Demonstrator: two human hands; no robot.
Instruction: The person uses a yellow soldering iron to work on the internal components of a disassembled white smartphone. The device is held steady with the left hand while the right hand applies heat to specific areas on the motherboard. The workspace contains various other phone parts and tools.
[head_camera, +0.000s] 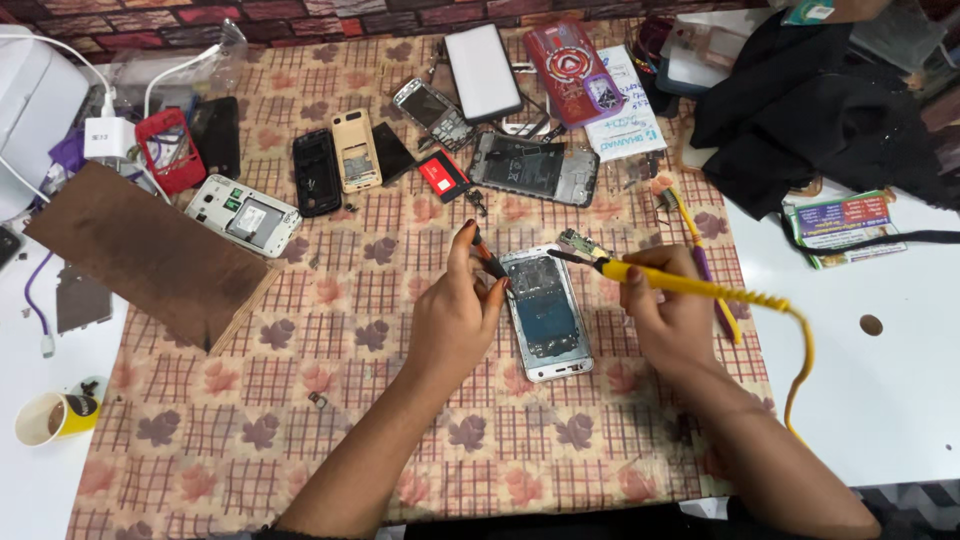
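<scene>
An opened phone frame (546, 313) lies on the patterned cloth (330, 390) between my hands. My left hand (455, 310) pinches a small black-and-orange tool (489, 259) just left of the phone's top edge. My right hand (672, 305) grips a yellow soldering iron (660, 280). Its dark tip points left over the phone's upper right corner, near a small green circuit board (580, 243). The iron's yellow cord (803, 350) curls off to the right.
Several dismantled phones and back covers (340, 160) lie across the far half of the cloth, with a red battery (443, 174). A wooden board (150, 255) sits at left, a paper cup (55, 415) at the lower left, and black fabric (820, 110) at the upper right.
</scene>
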